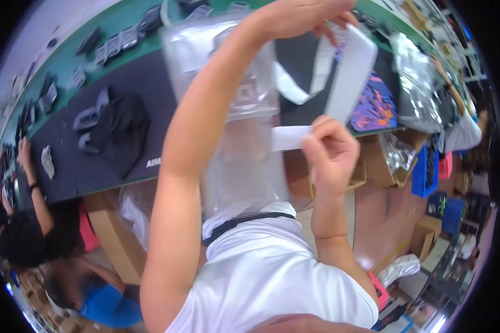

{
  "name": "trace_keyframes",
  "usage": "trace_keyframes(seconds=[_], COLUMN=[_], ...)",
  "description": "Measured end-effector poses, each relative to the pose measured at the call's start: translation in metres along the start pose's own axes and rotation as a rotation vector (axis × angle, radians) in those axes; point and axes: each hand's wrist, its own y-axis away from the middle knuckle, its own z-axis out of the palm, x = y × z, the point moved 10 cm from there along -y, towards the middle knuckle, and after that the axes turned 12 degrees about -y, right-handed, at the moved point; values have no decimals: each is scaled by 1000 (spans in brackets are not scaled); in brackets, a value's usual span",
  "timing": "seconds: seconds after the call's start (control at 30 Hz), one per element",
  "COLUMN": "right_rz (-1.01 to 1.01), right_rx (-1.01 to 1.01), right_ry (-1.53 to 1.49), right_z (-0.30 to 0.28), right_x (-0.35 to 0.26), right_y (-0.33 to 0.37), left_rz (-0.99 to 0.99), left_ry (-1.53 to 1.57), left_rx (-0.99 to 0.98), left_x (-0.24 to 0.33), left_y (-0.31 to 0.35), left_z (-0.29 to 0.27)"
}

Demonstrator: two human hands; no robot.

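My left hand [311, 16] reaches across to the far right, its fingers curled down over the top of a looping white paper strip [321, 66]. Just beside it stands a long white slab or folded strip [353, 72], tilted. Nearer to me, my right hand [333, 152] is closed in a pinch on a white label-like piece [290, 138]. Between my arms lies clear plastic packaging [255, 102] with moulded hollows, reaching from the bench toward my waist. My left forearm covers part of it. A purple and orange patterned packet [376, 102] lies right of the slab.
A black bag-like item [119, 127] rests on the dark mat at left. Small dark parts [116, 44] line the green bench's back. Clear plastic bags [419, 83] pile up at right, above cardboard boxes [386, 161] and a blue crate [425, 169]. Other people work at left and far right.
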Motion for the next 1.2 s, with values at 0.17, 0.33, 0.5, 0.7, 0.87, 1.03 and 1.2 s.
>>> trace_keyframes(seconds=[0.17,0.33,0.5,0.7,0.87,1.03,1.2], right_rz=[372,286,166,145,188,186,125], right_rx=[-50,-84,-115,-118,-97,-108,-133], right_ry=[215,379,510,504,551,563,591], right_z=[7,8,11,6,6,6,10], right_x=[77,72,60,60,64,66,65], right_y=[25,25,27,26,26,28,31], left_rz=[85,236,154,-1062,-716,-842,84], left_ry=[3,-22,-7,-564,-372,-372,-88], left_rx=[48,59,109,347,235,168,94], left_x=[5,16,30,23,10,5,12], left_y=[6,13,24,9,3,-3,12], left_z=[-14,-14,-16,-13,-12,-11,-20])
